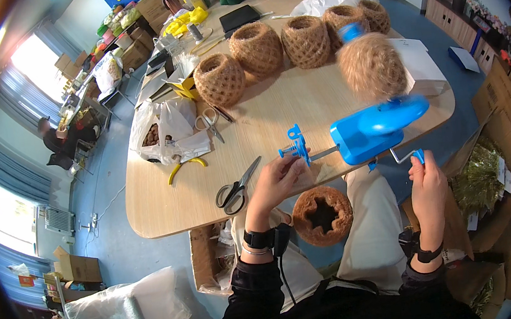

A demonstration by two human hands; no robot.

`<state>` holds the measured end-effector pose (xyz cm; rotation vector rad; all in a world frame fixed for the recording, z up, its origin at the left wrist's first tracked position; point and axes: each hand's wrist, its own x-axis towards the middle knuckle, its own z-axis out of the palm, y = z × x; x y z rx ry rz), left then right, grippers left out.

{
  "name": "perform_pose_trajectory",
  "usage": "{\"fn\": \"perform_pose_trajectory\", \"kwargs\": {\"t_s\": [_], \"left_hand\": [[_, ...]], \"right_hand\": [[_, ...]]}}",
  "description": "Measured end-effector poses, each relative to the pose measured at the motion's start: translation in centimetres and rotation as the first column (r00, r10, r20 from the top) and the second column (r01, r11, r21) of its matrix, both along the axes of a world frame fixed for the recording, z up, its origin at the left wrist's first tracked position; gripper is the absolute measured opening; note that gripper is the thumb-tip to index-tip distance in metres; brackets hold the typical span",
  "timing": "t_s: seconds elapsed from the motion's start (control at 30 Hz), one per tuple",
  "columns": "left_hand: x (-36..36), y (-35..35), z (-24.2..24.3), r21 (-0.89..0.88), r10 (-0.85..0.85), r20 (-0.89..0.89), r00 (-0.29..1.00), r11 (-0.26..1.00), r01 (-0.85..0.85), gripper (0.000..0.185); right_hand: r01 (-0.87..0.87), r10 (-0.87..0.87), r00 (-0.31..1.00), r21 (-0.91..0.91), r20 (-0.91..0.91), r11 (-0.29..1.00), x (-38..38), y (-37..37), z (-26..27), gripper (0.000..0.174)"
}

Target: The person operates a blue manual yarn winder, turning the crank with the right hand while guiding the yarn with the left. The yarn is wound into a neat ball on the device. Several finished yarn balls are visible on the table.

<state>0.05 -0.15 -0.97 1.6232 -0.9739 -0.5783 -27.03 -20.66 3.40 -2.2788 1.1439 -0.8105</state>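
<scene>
A blue hand-cranked yarn ball winder (358, 134) is mounted at the table's near edge. On its tilted spindle is a ball of brown fuzzy yarn (372, 67), blurred by motion. My right hand (428, 185) grips the small blue knob (418, 156) of the bent metal crank. At the end of the winder's metal arm, my left hand (281, 178) has its fingers closed at the base of the blue yarn guide (299, 144) with its spring. Any strand between the fingers is too fine to see. Between my knees, below the table edge, is a brown yarn cake (300, 220) with a star-shaped hole.
Several wound yarn balls (219, 80) line the table (172, 215). Black-handled scissors (235, 192), yellow-handled pliers (186, 166), lighter scissors (209, 124) and a plastic bag (171, 117) lie leftward. A white box (423, 65) stands behind the winder. Cardboard boxes flank my right. A person sits far left.
</scene>
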Motion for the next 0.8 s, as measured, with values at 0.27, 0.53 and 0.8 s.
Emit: {"fn": "perform_pose_trajectory", "kwargs": {"t_s": [0.27, 0.53, 0.8], "left_hand": [[-0.2, -0.1, 0.2, 0.003, 0.037, 0.007, 0.999, 0.999, -0.037, 0.028], [0.0, -0.3, 0.1, -0.089, 0.002, 0.155, 0.988, 0.996, 0.012, 0.031], [0.0, -0.1, 0.1, -0.001, 0.001, 0.017, 1.0, 1.0, -0.001, 0.028]], "right_hand": [[0.109, -0.111, 0.99, -0.027, -0.084, 0.994, -1.0, -2.6, -4.5, 0.031], [0.076, -0.079, 0.966, -0.02, -0.245, 0.997, -0.3, -0.8, -8.8, 0.028], [-0.082, 0.092, 0.964, 0.049, -0.251, 0.995, 1.0, 3.3, -8.7, 0.03]]}}
